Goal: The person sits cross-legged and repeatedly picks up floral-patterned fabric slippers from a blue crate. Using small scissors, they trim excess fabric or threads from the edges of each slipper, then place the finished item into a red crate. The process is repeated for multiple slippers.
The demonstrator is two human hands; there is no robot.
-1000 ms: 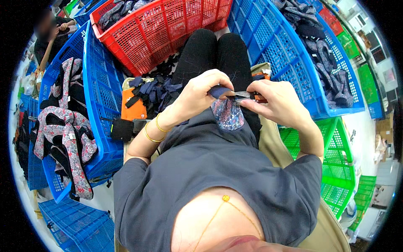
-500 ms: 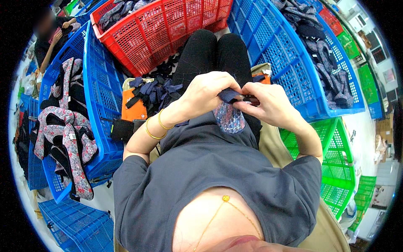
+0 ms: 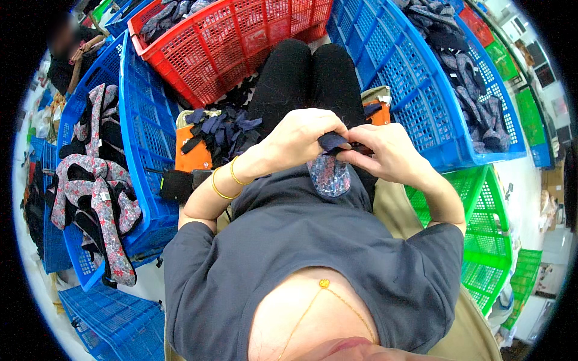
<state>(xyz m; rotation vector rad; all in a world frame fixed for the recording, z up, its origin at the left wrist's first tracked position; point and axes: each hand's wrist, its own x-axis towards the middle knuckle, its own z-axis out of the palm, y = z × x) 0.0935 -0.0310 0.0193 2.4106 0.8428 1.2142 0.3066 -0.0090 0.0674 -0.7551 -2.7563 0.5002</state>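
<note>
- Left hand (image 3: 304, 135): fingers curled closed, holding the navy fabric tab (image 3: 331, 143) at its upper edge.
- Right hand (image 3: 385, 147): thumb and fingers set narrow, pinching at the right end of the same tab; the exact contact point is partly hidden.
- Patterned fabric piece (image 3: 330, 176): hangs directly below the tab, between the two hands and on their body side, with a rounded lower end.
- Dark fabric strips (image 3: 224, 127): heaped loosely to the left of the left hand, next to an orange panel (image 3: 191, 151).
- Left blue crate (image 3: 147, 114): farther left of the left hand; floral fabric pieces (image 3: 111, 198) with black parts lie over it.
- Red crate (image 3: 241, 45): beyond both hands, past the knees, with grey fabric pieces (image 3: 165, 21) inside.
- Right blue crate (image 3: 409, 84): beyond and to the right of the right hand, holding grey-blue fabric pieces (image 3: 475, 102).
- Green crate (image 3: 484, 240): right of the right forearm.
</note>
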